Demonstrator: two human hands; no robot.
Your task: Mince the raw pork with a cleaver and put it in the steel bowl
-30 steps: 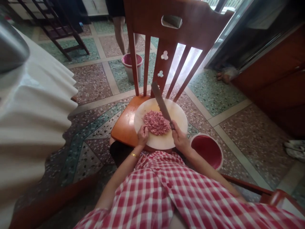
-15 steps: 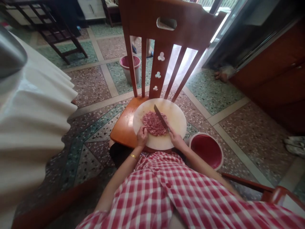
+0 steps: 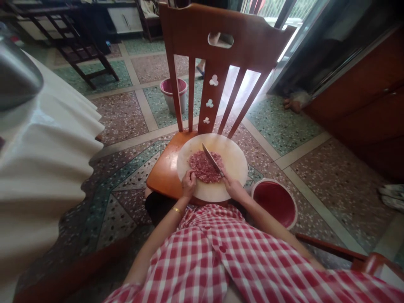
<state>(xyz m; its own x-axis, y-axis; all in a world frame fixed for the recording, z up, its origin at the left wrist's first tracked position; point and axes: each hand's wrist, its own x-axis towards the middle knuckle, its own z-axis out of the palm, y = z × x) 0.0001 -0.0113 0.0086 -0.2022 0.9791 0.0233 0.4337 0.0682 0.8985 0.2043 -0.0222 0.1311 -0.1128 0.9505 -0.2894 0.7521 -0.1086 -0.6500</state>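
Note:
A round pale cutting board (image 3: 235, 158) lies on the seat of a wooden chair (image 3: 164, 170). A heap of pink minced meat (image 3: 202, 168) sits on its middle. My right hand (image 3: 232, 187) grips the handle of a knife (image 3: 212, 159), whose blade rests down in the meat. My left hand (image 3: 188, 183) is curled at the board's near left edge, touching the side of the meat heap. A gold bangle is on that wrist.
A red bowl (image 3: 274, 202) stands on the floor right of the chair. A pink bucket (image 3: 173, 93) stands behind the chair back (image 3: 221, 46). A white-draped table (image 3: 41, 160) is on the left, a dark wood cabinet (image 3: 362, 101) on the right.
The knife was raised high a second ago; it has come down into the meat. My left hand has stayed at the board's edge.

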